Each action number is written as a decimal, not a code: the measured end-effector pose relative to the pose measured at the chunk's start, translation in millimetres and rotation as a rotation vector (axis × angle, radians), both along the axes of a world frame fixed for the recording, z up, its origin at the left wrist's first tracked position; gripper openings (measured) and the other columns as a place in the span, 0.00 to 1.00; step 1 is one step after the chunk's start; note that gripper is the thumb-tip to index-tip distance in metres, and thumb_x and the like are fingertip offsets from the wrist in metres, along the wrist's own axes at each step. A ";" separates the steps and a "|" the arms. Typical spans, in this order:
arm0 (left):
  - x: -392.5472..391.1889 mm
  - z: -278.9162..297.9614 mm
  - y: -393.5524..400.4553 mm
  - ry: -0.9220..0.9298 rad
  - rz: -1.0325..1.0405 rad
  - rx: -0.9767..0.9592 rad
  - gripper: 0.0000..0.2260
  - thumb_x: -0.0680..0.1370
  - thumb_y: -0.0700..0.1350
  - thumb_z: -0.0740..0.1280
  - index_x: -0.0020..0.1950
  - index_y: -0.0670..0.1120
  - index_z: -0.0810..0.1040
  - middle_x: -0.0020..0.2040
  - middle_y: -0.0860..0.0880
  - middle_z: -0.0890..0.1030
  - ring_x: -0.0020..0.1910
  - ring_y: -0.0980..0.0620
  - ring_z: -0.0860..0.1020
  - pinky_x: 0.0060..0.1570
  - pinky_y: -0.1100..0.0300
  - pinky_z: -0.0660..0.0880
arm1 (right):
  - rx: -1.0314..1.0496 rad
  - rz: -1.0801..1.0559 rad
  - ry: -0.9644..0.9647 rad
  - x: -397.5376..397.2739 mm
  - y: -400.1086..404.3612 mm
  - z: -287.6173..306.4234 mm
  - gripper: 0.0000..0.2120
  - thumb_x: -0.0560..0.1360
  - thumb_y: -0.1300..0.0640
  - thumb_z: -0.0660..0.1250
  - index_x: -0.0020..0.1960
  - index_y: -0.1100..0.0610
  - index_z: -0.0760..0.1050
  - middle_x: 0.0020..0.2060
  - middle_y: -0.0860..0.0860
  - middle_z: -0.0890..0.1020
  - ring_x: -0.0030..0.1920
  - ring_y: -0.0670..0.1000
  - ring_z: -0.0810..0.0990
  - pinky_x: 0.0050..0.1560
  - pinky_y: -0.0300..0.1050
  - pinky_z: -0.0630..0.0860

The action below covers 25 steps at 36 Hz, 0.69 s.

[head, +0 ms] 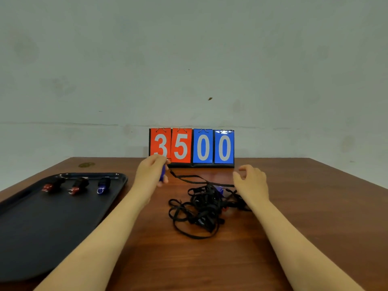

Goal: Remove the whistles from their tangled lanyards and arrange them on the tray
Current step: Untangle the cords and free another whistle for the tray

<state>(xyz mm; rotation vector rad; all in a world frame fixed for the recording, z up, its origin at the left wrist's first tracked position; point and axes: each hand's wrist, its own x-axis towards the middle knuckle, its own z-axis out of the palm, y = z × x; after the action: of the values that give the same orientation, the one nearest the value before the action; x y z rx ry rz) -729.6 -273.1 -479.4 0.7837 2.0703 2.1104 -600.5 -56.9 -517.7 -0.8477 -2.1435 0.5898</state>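
- The left hand (151, 172) is curled round a blue whistle (162, 174), which shows between the fingers and thumb, held above the table (294, 206) in front of the scoreboard's red cards.
- From that whistle a black lanyard strand (189, 179) runs toward 4 o'clock, down to the tangle.
- The tangled lanyards (201, 208) lie in a loose black heap on the table, at about 5 o'clock from the left hand and just beside the right wrist, at its 8 o'clock.
- A second blue whistle (219, 189) sits half buried at the top of the heap, near the right hand at its 8 o'clock.
- The right hand (251, 181) hovers with fingers loosely bent and spread, grasping nothing; the strand passes close below its fingertips, and whether it touches them cannot be told.
- The black tray (31, 238) lies at 8 o'clock from the left hand, well apart from the heap.
- Three whistles stand in a row near the tray's far edge: two red ones (52, 185) (78, 186) and one blue one (103, 184).
- The scoreboard (191, 147) at the table's back edge reads 3 5 0 0.
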 end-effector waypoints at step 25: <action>11.9 -5.0 6.1 0.405 -0.267 -0.463 0.09 0.80 0.51 0.64 0.42 0.52 0.80 0.35 0.56 0.78 0.32 0.62 0.74 0.35 0.70 0.70 | -0.992 0.655 0.687 -5.3 -52.6 22.8 0.17 0.82 0.56 0.59 0.35 0.57 0.69 0.21 0.47 0.62 0.23 0.45 0.58 0.27 0.40 0.62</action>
<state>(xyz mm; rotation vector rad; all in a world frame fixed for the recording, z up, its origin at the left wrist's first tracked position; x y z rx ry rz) -717.7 -267.0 -484.4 1.3923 2.3399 1.3410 -605.8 -109.5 -495.0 -0.2626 -1.3672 2.0340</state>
